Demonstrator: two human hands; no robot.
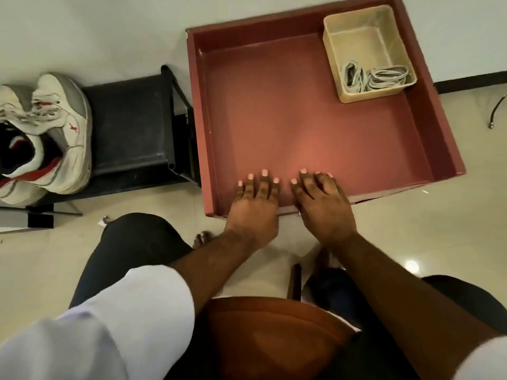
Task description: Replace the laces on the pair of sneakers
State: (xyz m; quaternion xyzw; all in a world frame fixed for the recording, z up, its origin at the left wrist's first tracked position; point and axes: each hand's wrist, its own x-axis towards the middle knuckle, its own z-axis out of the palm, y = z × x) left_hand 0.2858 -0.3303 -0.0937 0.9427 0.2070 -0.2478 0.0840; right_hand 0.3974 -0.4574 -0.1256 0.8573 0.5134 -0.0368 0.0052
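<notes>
Two white, grey and red sneakers (52, 133) with laces in them sit on a black rack (129, 133) at the left. A reddish-brown tray (274, 127) lies on the floor in front of me. In its far right corner stands a beige box (354, 42) holding two bundles of grey laces (375, 76). My left hand (255, 204) and my right hand (321, 204) rest flat, palms down, side by side over the tray's near edge. Their fingers are spread and they hold nothing.
I sit on a brown seat (274, 333) with my knees (137, 242) below the hands. A white wall runs behind the tray and rack. A black cable end (496, 111) lies on the floor at the far right.
</notes>
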